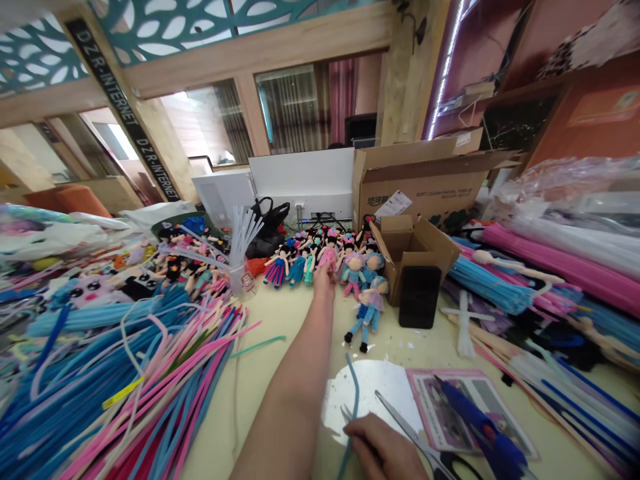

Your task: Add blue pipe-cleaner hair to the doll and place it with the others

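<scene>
My left hand (324,280) reaches forward to the row of small dolls, its fingers closed at a pink doll (329,256). Low in the view, my right hand (383,445) pinches a blue pipe cleaner (356,393) that stands up past the fingertips. Scissors (400,417) with a dark handle lie just right of that hand. Another pair of blade tips shows beside the blue stem, partly hidden. Blue-haired dolls (371,307) sit right of my left hand.
Bundles of pipe cleaners (100,373) cover the left side, and more (493,283) lie at the right. A black phone (420,297) leans on a small open box (425,243). A blue glue gun (480,427) rests on a pink-edged card (435,427). A cup of clear sticks (243,280) stands left.
</scene>
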`<control>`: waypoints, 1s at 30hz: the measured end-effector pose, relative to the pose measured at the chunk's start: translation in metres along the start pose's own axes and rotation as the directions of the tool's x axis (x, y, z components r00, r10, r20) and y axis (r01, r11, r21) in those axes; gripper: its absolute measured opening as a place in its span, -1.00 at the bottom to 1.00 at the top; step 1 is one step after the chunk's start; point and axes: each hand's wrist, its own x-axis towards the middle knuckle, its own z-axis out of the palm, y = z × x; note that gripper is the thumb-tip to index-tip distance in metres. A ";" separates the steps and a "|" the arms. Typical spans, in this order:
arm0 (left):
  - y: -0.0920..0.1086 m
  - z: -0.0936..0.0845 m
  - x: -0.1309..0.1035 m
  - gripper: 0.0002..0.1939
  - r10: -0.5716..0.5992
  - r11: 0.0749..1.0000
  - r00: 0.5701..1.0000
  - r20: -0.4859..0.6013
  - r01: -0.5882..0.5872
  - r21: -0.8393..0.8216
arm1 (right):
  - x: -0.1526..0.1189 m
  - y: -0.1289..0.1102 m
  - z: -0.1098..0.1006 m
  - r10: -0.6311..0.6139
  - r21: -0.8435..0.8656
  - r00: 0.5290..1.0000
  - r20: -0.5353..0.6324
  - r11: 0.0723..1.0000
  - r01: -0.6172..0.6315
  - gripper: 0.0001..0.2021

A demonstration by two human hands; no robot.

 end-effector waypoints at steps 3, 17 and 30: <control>0.011 0.001 -0.008 -0.79 0.038 0.999 0.998 0.044 -0.038 0.007 | 0.001 0.001 0.001 -0.001 -0.007 1.000 -0.004 1.000 0.001 -0.84; 0.076 -0.030 -0.134 -0.86 -0.001 0.991 0.938 0.347 0.048 -0.126 | 0.007 -0.017 -0.014 0.233 0.227 0.959 -0.161 0.954 -0.193 -0.77; 0.035 -0.099 -0.301 -0.79 -0.242 0.970 0.852 0.465 0.213 0.114 | 0.040 -0.070 -0.062 0.348 0.779 0.892 -0.289 0.627 0.008 -0.64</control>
